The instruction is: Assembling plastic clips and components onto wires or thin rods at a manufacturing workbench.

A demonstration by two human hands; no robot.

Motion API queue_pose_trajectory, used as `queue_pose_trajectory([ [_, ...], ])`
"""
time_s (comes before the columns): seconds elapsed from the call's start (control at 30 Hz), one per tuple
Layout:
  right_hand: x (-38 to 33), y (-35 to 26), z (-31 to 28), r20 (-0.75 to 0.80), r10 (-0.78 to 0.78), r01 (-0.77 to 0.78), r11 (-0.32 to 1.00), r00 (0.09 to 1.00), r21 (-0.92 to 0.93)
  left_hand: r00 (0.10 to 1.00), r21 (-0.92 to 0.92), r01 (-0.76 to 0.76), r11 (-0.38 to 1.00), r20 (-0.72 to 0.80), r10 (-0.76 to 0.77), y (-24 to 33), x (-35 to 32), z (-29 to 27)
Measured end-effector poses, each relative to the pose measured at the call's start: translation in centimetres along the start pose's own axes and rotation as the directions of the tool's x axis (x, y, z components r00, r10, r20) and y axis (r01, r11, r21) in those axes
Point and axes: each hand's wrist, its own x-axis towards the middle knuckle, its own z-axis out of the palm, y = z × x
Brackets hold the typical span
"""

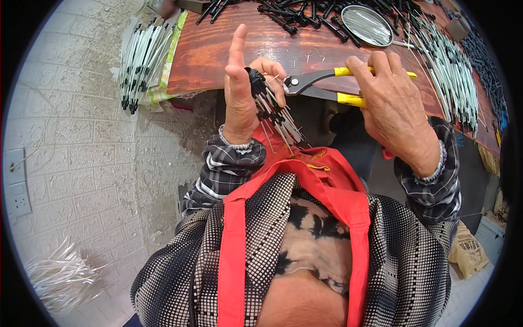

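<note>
My left hand grips a bundle of thin white sticks with black parts. One or two of its fingers point up while others curl round the bundle's upper end. The bundle slants down in front of the red apron. In my right hand is a pair of cutters with dark jaws and yellow handles, the handles spread apart. Their jaw end lies against or just beside my left fingertips; whether a stick is between the blades is hidden.
A reddish wooden table spans the far side, with small white offcuts on it. At its back lie many black rod-like parts and a round mirror-like disc. White-and-black stick bundles lie left and right. White strips are on the floor.
</note>
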Motion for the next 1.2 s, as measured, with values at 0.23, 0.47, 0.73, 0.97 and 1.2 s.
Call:
queue_pose_trajectory([
  [0.23,0.5,-0.6,0.5,-0.058,0.020,-0.018,0.999,0.998,0.040,1.000,0.022,0.022,1.000,-0.011,-0.022,0.1,0.0,0.4],
  [0.47,0.1,-0.8,1.4,-0.060,0.040,-0.033,0.994,0.997,0.104,1.000,0.031,0.026,0.999,-0.013,-0.025,0.2,0.1,0.4],
  [0.73,-0.2,-0.4,2.2,-0.057,0.048,-0.041,0.993,0.997,0.110,0.998,-0.019,0.027,0.999,0.059,-0.026,-0.2,0.0,-0.4],
  [0.97,0.1,1.6,0.2,-0.065,-0.027,0.031,0.998,0.998,0.061,0.939,0.090,0.022,0.996,0.341,-0.051,0.8,-0.4,-0.4],
  [1.2,0.2,2.0,-1.1,-0.067,-0.086,0.086,0.996,0.994,-0.002,0.954,0.307,0.114,0.945,0.233,-0.191,0.6,-1.5,0.2],
])
